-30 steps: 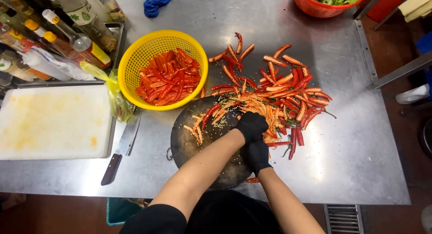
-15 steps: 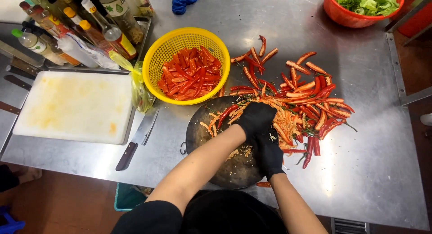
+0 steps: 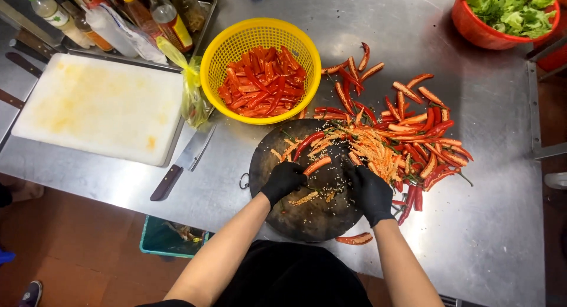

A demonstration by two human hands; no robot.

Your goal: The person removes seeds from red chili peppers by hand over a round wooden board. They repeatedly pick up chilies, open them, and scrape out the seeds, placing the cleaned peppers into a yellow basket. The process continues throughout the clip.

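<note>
**On the round dark board, chillies and seeds**

Over the round chopping board (image 3: pixel 307 189) both black-gloved hands work — the left hand (image 3: pixel 283 180) pinches a split red chilli (image 3: pixel 318 164), the right hand (image 3: pixel 371 192) curls loosely beside the scraped seed pile (image 3: pixel 378 153), its grip unclear. Behind — a yellow basket (image 3: pixel 260 41) of cleaned chillies on the steel counter (image 3: pixel 490 224).

Split red chili (image 3: pixel 317 164) – lying on round dark board (image 3: pixel 307 215), seeds scattered, shredded pith (image 3: pixel 378 153) heaped right

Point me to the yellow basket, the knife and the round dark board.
yellow basket (image 3: pixel 208 76): head view, bare left rim.
knife (image 3: pixel 167 182): head view, dark handle.
round dark board (image 3: pixel 313 215): head view, bare lower surface.
</note>
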